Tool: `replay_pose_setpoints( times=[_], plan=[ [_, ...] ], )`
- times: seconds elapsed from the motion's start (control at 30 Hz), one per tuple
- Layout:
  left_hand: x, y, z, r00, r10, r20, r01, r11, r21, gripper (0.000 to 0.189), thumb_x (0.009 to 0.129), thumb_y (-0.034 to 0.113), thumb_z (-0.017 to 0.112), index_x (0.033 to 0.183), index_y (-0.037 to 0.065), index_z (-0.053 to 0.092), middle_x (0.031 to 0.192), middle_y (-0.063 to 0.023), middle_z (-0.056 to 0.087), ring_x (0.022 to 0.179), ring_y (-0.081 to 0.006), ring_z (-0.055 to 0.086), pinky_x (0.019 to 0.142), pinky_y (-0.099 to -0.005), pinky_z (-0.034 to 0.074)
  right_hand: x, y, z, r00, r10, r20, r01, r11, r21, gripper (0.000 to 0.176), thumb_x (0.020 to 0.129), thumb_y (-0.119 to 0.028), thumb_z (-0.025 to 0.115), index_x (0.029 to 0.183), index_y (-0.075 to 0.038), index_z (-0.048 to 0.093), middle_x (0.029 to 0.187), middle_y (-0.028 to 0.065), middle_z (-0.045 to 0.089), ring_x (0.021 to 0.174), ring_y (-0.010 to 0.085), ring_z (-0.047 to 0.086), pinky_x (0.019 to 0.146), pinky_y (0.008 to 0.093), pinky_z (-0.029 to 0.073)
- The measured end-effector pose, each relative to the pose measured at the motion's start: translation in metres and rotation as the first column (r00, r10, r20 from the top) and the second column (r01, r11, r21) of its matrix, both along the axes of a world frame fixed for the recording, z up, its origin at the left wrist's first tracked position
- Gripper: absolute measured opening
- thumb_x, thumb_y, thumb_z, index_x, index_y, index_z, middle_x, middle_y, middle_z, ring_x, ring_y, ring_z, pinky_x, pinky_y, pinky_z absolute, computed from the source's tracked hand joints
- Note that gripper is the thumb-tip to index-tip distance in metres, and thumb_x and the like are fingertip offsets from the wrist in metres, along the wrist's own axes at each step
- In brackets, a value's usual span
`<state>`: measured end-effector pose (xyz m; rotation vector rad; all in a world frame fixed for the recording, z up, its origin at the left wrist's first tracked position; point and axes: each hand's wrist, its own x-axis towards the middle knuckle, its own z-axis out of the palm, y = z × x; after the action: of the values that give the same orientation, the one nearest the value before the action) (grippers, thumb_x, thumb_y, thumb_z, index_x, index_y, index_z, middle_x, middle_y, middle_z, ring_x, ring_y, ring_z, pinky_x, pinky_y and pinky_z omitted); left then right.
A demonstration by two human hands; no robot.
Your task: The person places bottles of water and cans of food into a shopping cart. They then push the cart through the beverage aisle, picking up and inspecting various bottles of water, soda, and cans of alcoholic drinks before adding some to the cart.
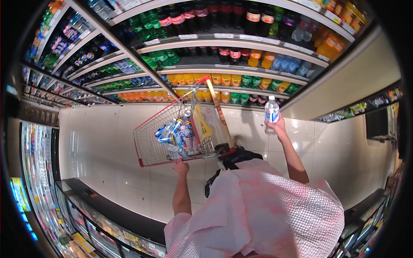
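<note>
My right hand (pixel 277 124) is wrapped round a clear plastic bottle (pixel 271 112) with a white cap and a blue-and-white label. The bottle is upright, held out over the floor to the right of the shopping cart (pixel 142 148). At the cart's near side, my left hand (pixel 181 167) has its fingers curled at the red-edged rim. Inside the wire basket lie several blue-and-white cans (pixel 165 134) and bottles (pixel 189 135), heaped together. A yellow panel (pixel 201 121) stands by the handle end, and the cart's handle (pixel 218 105) slants upward beside it.
Shelves (pixel 241 41) packed with soft drink bottles run along the far side. More drink shelves (pixel 81 56) continue at the left. A pale tiled floor (pixel 107 146) surrounds the cart. Low glass-fronted cases (pixel 107 215) line the near side, and a wall panel (pixel 335 81) stands at right.
</note>
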<state>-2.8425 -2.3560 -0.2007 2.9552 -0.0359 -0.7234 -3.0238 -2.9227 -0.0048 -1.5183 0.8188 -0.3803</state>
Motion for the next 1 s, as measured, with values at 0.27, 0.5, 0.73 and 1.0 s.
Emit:
replay_pose_setpoints(
  times=[0.27, 0.5, 0.73, 1.0],
  plan=[
    [0.041, 0.042, -0.039, 0.823, 0.567, 0.033, -0.505, 0.757, -0.415, 0.075, 0.094, 0.029, 0.064, 0.160, 0.011, 0.035, 0.171, -0.0208, 0.026, 0.158, -0.0391, 0.028, 0.128, -0.0543, 0.025, 0.022, 0.012, 0.003, 0.994, 0.102, -0.029, -0.100, 0.992, 0.074, 0.068, 0.074, -0.009, 0.089, 0.133, -0.005, 0.056, 0.113, 0.0058, 0.070, 0.104, 0.0181, 0.067, 0.092, 0.0348, 0.054],
    [0.076, 0.037, -0.087, 0.661, 0.693, 0.288, -0.630, 0.721, -0.289, 0.084, 0.098, 0.030, 0.063, 0.164, 0.002, 0.019, 0.158, -0.0275, 0.042, 0.148, -0.0418, 0.042, 0.125, -0.0493, 0.032, 0.075, 0.005, -0.013, 0.957, 0.284, -0.063, -0.281, 0.959, 0.048, 0.071, 0.073, -0.005, 0.089, 0.135, -0.005, 0.055, 0.113, 0.0040, 0.070, 0.100, 0.0159, 0.067, 0.093, 0.0339, 0.054],
    [0.078, 0.054, -0.024, 0.672, 0.734, 0.103, -0.725, 0.679, -0.113, 0.043, 0.110, 0.036, 0.048, 0.138, 0.005, 0.055, 0.106, -0.0241, 0.075, 0.101, -0.0446, 0.073, 0.090, -0.0590, 0.056, 0.185, -0.007, -0.030, 0.877, 0.468, 0.109, -0.481, 0.863, 0.157, 0.069, 0.074, 0.008, 0.087, 0.133, -0.006, 0.053, 0.116, 0.0028, 0.068, 0.105, 0.0142, 0.066, 0.096, 0.0328, 0.054],
    [0.067, 0.047, -0.031, 0.587, 0.800, 0.124, -0.790, 0.600, -0.125, 0.043, 0.111, 0.043, 0.042, 0.123, 0.008, 0.065, 0.104, -0.0243, 0.075, 0.100, -0.0460, 0.072, 0.087, -0.0581, 0.056, 0.319, 0.011, -0.038, 0.712, 0.686, 0.149, -0.696, 0.717, 0.026, 0.069, 0.076, -0.002, 0.090, 0.135, -0.004, 0.054, 0.118, 0.0041, 0.069, 0.105, 0.0130, 0.066, 0.093, 0.0320, 0.054]
  ],
)
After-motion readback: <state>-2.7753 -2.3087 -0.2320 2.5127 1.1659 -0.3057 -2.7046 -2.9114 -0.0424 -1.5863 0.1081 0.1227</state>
